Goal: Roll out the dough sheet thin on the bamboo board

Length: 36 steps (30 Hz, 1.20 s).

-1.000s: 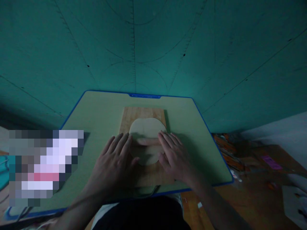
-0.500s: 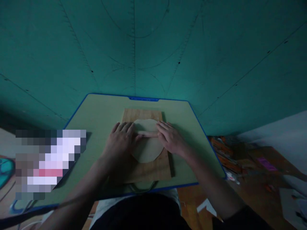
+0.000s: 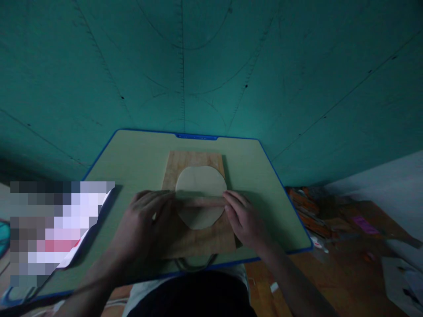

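A wooden rolling pin (image 3: pixel 205 202) lies crosswise over a flat, roundish sheet of dough (image 3: pixel 201 181). My left hand (image 3: pixel 147 213) is closed on the pin's left end, hiding that end. At the other end, my right hand (image 3: pixel 240 215) grips the pin, its fingers pointing inward over the dough's right edge. Beneath the dough is a rectangular wooden board (image 3: pixel 198 243), with a metal handle (image 3: pixel 194 266) at its near edge.
The board rests on a pale table (image 3: pixel 261 176) with a blue rim. A blurred-out, pale flat item (image 3: pixel 76 220) occupies the table's left side. Behind rises a green wall (image 3: pixel 211 66) with drawn lines. Orange items and cardboard (image 3: pixel 350 215) are on the floor at right.
Both hands have drawn the rolling pin toward me, from the upper part of the dough to its middle. My left hand has also shifted outward to the left.
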Each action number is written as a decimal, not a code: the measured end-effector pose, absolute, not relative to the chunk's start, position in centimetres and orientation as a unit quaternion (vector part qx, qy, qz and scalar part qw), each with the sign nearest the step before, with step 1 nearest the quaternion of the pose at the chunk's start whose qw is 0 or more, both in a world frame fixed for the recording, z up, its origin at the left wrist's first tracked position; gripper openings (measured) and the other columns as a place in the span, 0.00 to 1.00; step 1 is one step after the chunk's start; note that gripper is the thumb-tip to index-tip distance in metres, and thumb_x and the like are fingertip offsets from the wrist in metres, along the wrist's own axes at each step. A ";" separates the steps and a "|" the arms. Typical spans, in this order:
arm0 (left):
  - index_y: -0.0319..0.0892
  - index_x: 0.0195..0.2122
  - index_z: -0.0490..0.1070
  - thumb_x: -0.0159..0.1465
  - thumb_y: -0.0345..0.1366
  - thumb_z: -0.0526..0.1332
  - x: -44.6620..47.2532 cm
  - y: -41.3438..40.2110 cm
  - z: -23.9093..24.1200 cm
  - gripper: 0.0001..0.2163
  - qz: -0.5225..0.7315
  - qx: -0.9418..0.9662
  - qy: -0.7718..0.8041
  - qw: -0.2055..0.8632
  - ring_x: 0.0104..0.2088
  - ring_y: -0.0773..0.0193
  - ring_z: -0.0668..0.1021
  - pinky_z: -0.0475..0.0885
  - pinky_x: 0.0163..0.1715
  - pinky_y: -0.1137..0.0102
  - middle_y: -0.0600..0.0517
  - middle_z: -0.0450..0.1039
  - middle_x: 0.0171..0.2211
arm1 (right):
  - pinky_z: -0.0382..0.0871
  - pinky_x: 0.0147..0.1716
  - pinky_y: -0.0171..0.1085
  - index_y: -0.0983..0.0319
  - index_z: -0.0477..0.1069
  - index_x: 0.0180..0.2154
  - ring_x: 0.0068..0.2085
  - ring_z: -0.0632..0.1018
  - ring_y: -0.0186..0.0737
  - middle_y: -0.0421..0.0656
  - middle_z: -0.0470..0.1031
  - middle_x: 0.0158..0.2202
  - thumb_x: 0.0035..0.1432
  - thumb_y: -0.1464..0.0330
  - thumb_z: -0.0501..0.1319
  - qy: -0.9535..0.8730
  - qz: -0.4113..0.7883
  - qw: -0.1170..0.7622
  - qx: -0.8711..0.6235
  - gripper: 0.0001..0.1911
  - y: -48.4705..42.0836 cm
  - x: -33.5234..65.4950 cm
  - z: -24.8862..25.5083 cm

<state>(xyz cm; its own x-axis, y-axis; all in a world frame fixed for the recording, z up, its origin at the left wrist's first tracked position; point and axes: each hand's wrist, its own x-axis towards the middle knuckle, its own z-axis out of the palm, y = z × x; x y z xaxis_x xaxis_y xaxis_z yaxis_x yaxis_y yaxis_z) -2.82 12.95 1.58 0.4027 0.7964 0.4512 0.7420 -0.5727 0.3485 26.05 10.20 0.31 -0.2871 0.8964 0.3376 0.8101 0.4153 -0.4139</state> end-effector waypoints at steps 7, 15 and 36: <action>0.39 0.51 0.76 0.74 0.44 0.47 0.1 16.5 0.6 0.21 0.249 0.845 0.466 0.083 0.63 0.46 0.72 0.69 0.60 0.45 0.39 0.75 0.57 | 0.73 0.54 0.48 0.59 0.74 0.53 0.54 0.77 0.48 0.51 0.76 0.53 0.71 0.62 0.48 -0.765 0.078 0.307 -0.560 0.20 16.1 27.1 0.4; 0.36 0.56 0.73 0.74 0.43 0.45 -3.2 17.7 0.5 0.23 0.258 0.783 0.563 0.054 0.58 0.48 0.77 0.74 0.57 0.53 0.37 0.75 0.57 | 0.59 0.26 0.37 0.58 0.71 0.22 0.25 0.75 0.41 0.47 0.77 0.23 0.67 0.58 0.52 -0.715 0.070 0.170 -0.674 0.23 16.0 28.6 1.2; 0.39 0.70 0.57 0.70 0.58 0.50 6.3 16.0 0.9 0.34 0.068 0.864 0.498 0.033 0.71 0.38 0.55 0.49 0.68 0.40 0.37 0.54 0.71 | 0.60 0.16 0.35 0.57 0.65 0.17 0.16 0.68 0.37 0.39 0.66 0.13 0.55 0.53 0.54 -0.371 0.273 0.463 -0.757 0.21 16.7 34.7 1.3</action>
